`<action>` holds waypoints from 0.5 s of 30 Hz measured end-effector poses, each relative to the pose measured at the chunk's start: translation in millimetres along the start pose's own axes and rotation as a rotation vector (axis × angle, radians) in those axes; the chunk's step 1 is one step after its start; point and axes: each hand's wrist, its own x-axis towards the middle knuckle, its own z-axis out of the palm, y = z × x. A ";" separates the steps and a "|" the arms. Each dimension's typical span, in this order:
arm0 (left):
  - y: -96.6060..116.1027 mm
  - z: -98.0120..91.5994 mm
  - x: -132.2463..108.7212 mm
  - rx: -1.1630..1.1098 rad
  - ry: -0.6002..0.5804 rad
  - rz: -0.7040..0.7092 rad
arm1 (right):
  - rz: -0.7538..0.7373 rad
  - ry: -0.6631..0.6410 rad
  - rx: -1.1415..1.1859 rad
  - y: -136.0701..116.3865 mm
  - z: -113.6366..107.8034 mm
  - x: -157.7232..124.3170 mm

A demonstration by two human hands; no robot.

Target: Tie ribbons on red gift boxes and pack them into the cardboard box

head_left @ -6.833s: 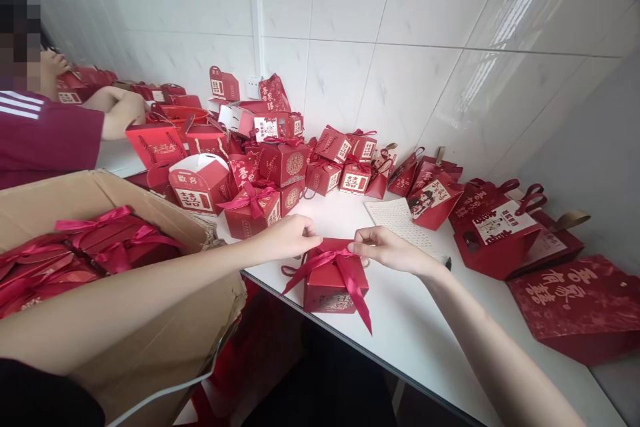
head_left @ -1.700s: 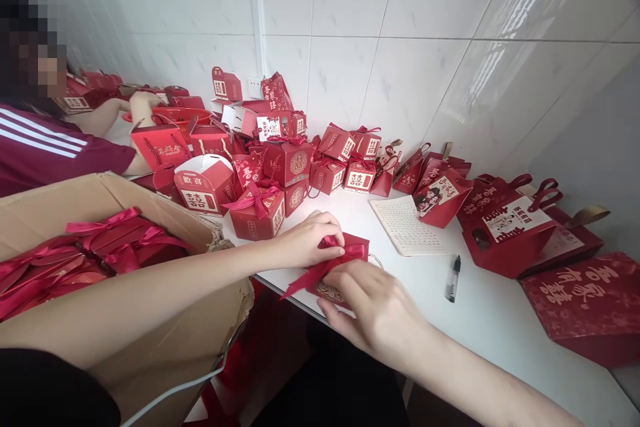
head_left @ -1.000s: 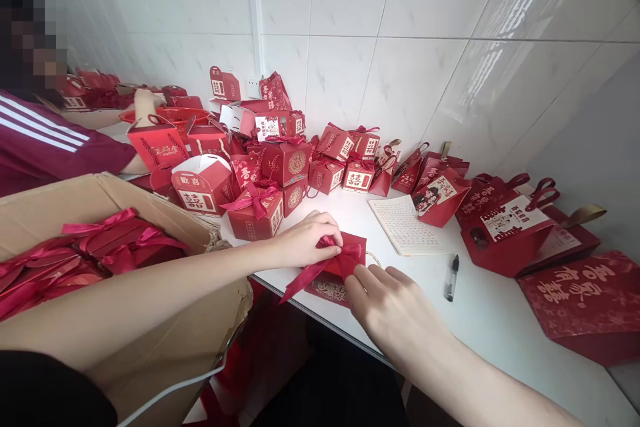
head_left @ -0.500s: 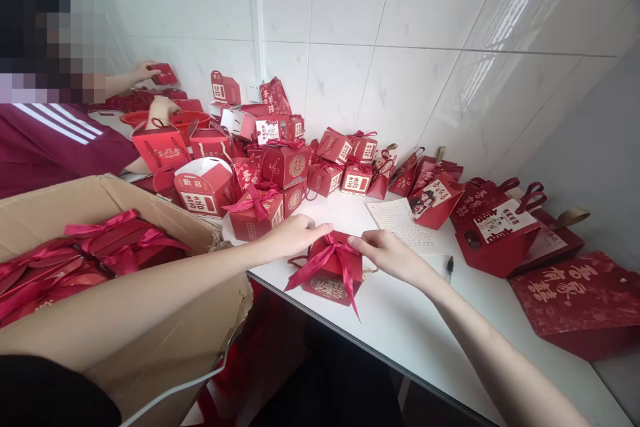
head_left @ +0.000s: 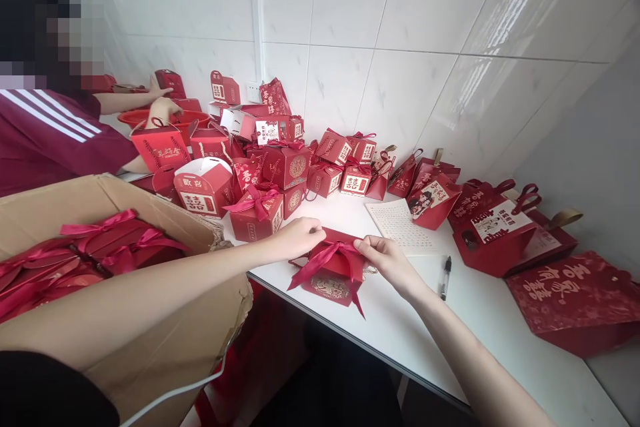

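Note:
A small red gift box (head_left: 334, 275) with a red satin ribbon (head_left: 327, 258) tied over its top sits near the front edge of the white table (head_left: 425, 333). My left hand (head_left: 299, 235) pinches the ribbon at the box's left top corner. At the box's right top edge my right hand (head_left: 385, 257) pinches the ribbon too. Both ribbon tails hang down over the box's front.
An open cardboard carton (head_left: 125, 293) of flat red boxes with ribbons stands at the left. Several finished red boxes (head_left: 280, 167) and bags (head_left: 493, 227) crowd the back along the tiled wall. A notebook (head_left: 403, 223) and pen (head_left: 444, 277) lie right of the box. Another person (head_left: 55, 140) works at far left.
Both hands have tightened on the ribbon and the box top looks flatter than half a second ago. The other person's hands have shifted among the far boxes.

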 end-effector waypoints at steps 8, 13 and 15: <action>4.7 3.9 -4.9 0.108 0.052 0.007 | -0.043 0.006 0.066 5.1 4.3 -0.3; 5.7 17.0 -12.2 0.186 0.174 0.022 | -0.014 -0.017 0.194 6.4 0.4 0.7; 4.1 22.7 -13.1 0.195 0.210 0.022 | -0.015 -0.017 0.238 7.1 -1.9 1.4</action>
